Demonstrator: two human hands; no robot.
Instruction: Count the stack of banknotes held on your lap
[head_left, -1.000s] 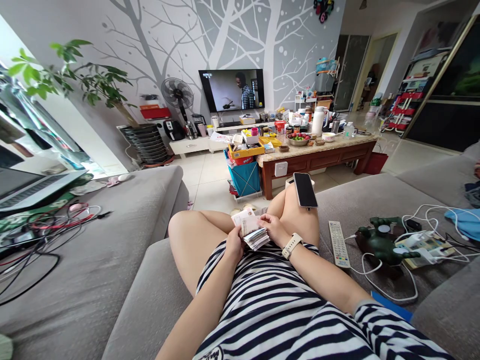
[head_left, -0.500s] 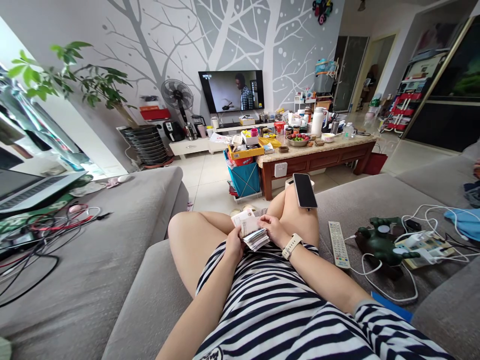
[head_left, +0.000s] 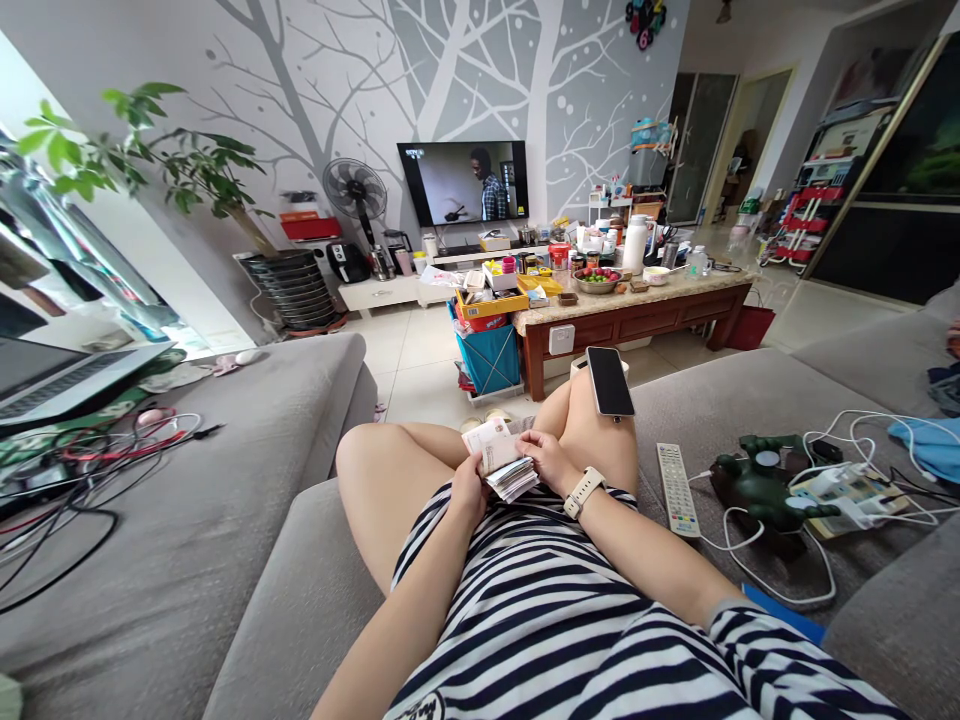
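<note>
Sitting cross-legged on the couch [head_left: 315,560], we've got a thick wad of papers [head_left: 491,447] in both hands, right over our lap, just past the hem of our striped shirt [head_left: 540,600]. Our left hand [head_left: 469,490] is closed on the left edge, thumb on the near side. Our right hand [head_left: 544,458] has its fingertips pinched on the right edge, a bit higher up. The fingers tucked under the wad are hidden, so we can't tell how those sit. The top sheet is pale with some small print we can't read, and it tips up away from us. The near end shows a bunch of loose, uneven edges. Beige watch [head_left: 583,493] on our right wrist, btw.

Our phone [head_left: 610,382] lies dark-screen up near our right knee. Next to our right leg there's a remote [head_left: 677,490] on the couch, then a dark green figure [head_left: 765,482] with white cables [head_left: 832,590] looped around it. Over on the left we've got a laptop [head_left: 82,378] and a tangle of cords [head_left: 112,450]. Ahead of us, the table [head_left: 637,308] is packed: fruit bowl [head_left: 596,287], white jug [head_left: 634,247], loads of small stuff. The TV [head_left: 457,185] on the wall behind it is on.
</note>
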